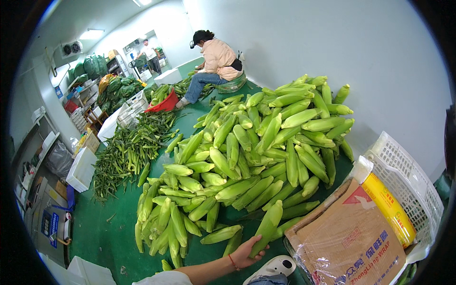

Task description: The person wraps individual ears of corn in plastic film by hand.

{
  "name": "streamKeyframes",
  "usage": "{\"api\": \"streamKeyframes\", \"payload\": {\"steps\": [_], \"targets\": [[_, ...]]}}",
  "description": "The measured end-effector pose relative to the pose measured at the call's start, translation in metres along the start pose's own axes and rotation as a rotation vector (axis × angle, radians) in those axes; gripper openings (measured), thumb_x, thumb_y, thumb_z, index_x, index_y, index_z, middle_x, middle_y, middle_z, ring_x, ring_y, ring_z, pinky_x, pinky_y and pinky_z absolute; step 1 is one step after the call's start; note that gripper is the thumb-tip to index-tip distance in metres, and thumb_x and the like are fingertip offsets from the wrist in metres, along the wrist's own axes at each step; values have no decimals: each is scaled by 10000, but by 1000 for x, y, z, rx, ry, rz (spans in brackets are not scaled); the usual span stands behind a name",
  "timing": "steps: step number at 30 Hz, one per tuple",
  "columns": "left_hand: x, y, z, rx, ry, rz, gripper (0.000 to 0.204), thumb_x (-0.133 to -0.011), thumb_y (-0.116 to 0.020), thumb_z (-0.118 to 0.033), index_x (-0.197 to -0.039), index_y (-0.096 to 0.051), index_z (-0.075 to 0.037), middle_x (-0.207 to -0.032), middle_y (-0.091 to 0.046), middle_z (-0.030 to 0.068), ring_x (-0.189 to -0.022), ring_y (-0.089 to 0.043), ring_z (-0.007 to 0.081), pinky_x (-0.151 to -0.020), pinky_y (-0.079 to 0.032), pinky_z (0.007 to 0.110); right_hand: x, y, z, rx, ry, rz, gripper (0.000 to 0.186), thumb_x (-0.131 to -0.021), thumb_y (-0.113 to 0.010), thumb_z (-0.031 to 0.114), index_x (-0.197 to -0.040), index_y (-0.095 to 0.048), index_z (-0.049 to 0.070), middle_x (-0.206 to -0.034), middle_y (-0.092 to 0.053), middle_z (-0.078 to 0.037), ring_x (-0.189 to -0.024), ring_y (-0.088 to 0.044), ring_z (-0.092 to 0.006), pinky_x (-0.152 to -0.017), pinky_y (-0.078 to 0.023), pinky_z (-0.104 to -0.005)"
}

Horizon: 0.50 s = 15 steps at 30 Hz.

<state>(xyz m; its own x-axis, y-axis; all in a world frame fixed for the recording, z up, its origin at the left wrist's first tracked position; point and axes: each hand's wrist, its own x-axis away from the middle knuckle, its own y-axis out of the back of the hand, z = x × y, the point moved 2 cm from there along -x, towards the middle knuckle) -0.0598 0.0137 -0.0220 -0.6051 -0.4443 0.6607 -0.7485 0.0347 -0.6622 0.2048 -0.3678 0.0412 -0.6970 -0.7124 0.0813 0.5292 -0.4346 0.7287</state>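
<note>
My left hand (247, 254), with a red string at the wrist, reaches in from the lower edge. Its fingers are closed around the lower end of a green ear of corn in its husk (269, 221), which points up and slightly right. Just beyond it spreads a large pile of husked-in corn ears (237, 156), heaped on the green floor toward the wall. A few loose ears, one of them a corn ear (221, 234), lie close to the hand. My right hand is outside the picture.
On the right a cardboard box (346, 232) stands beside a yellow roll (389, 209) and a white plastic crate (408, 180). My white shoe (275, 268) is below the hand. Stripped leaves (130, 152) lie left; a seated person (216, 61) works behind by a red basin (164, 102).
</note>
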Motion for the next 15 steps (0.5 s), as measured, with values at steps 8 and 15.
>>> {"api": "streamKeyframes", "payload": {"steps": [8, 15], "targets": [[7, 4, 8, 59, 59, -75, 445, -991, -493, -404, -1284, -403, -82, -971, -559, 87, -642, -496, 119, -432, -381, 193, 0, 2, 8, 18, -91, 12, 301, -1017, -510, 251, -1118, -647, 3, -806, -643, -113, -653, -557, -198, -614, -478, -331], [8, 6, 9, 51, 59, -52, 433, -983, -503, -400, -1261, -413, -81, -953, -542, 89, -612, -465, 110, -411, -362, 189, -1, -1, 4, -22, -115, -2, 328, -1013, -513, 288, -1071, -651, -3, -814, -647, -106, -674, -558, -189, -625, -475, -332]]}}
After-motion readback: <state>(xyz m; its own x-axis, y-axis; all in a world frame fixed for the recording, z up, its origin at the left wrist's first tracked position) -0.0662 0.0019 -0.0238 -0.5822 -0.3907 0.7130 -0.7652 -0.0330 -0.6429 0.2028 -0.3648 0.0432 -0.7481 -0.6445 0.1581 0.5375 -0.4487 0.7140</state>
